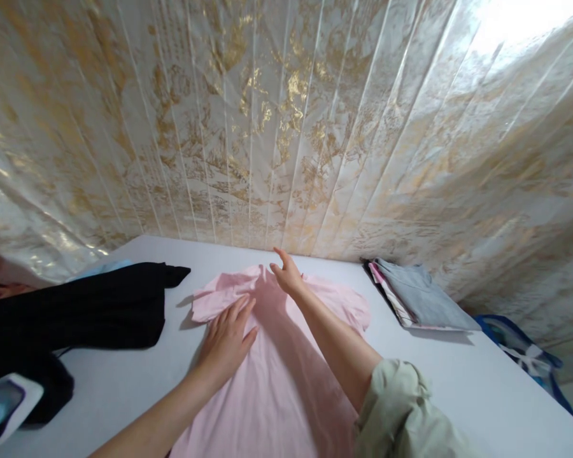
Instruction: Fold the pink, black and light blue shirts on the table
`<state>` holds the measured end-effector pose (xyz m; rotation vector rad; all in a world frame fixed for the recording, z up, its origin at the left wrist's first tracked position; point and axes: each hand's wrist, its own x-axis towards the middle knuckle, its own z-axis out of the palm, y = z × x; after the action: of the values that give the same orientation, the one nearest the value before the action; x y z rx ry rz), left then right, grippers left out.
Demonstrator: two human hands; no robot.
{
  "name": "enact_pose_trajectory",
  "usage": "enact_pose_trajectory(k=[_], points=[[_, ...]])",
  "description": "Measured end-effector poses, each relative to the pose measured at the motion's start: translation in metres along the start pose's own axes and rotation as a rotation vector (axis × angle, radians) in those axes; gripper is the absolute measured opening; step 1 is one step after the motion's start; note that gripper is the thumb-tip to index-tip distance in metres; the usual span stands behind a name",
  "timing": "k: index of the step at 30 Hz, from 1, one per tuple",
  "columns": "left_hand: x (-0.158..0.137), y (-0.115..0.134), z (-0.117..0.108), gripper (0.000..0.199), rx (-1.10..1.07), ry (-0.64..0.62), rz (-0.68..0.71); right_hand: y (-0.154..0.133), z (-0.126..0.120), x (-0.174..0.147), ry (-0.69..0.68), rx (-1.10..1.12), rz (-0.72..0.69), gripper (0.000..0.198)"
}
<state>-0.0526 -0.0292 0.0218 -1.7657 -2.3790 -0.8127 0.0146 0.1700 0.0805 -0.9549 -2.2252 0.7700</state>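
Note:
A pink garment (277,381), perhaps a shirt, lies spread on the white table (458,381), with its sleeve-like parts out to both sides at the far end. My left hand (229,337) rests flat on its upper left part, fingers stretched out. Over the garment's far edge is my right hand (287,273), thumb and forefinger apart and pointing away from me. Its other fingers are largely hidden, and I cannot tell whether it touches the cloth.
Black clothing (100,312) lies on the left, near a white-rimmed item (14,407) at the lower left. To the right sits a folded stack with a grey garment (420,292) on top. Beyond the right edge is a blue-trimmed bag (525,350). A gold-patterned curtain (277,127) hangs behind.

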Motion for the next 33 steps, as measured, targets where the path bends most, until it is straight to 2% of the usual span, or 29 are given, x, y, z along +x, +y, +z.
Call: enact_pose_trajectory(k=[3, 6, 8, 11, 14, 17, 20, 22, 25, 28, 30, 33], points=[[0.000, 0.003, -0.001, 0.040, 0.094, -0.051, -0.001, 0.013, -0.005, -0.027, -0.016, -0.311, -0.109, 0.048], [0.002, 0.005, -0.002, 0.039, 0.151, -0.048, -0.023, 0.029, -0.006, -0.059, -0.149, -0.459, -0.225, 0.042], [0.002, 0.003, -0.001, 0.041, 0.192, -0.038, -0.052, 0.038, -0.004, -0.074, -0.181, -0.511, -0.220, 0.045], [0.002, -0.005, -0.002, 0.044, 0.255, -0.031, -0.095, 0.044, -0.001, -0.083, -0.104, -0.568, -0.105, 0.048], [0.003, -0.012, -0.008, 0.044, 0.306, -0.039, -0.124, 0.046, -0.005, -0.079, -0.029, -0.588, -0.053, 0.045], [0.014, -0.012, -0.024, 0.036, 0.343, -0.091, -0.148, 0.055, -0.026, -0.068, 0.029, -0.577, -0.073, 0.040], [0.044, -0.003, -0.042, 0.031, 0.326, -0.096, -0.073, 0.070, -0.059, -0.050, 0.065, -0.589, 0.034, 0.038], [0.072, 0.004, -0.046, 0.032, 0.307, -0.063, -0.025, 0.080, -0.076, -0.038, 0.016, -0.601, 0.116, 0.037], [0.117, 0.009, -0.034, 0.032, 0.293, -0.071, -0.135, 0.091, -0.083, -0.022, -0.064, -0.595, 0.159, 0.032], [0.152, 0.005, -0.009, 0.029, 0.252, -0.164, -0.279, 0.099, -0.079, -0.012, -0.072, -0.585, 0.196, 0.021], [0.164, -0.001, 0.005, 0.020, 0.223, -0.187, -0.294, 0.104, -0.077, -0.008, -0.038, -0.585, 0.246, 0.024], [0.169, -0.006, 0.016, 0.021, 0.205, -0.123, -0.267, 0.108, -0.080, -0.005, 0.052, -0.629, 0.309, 0.029]])
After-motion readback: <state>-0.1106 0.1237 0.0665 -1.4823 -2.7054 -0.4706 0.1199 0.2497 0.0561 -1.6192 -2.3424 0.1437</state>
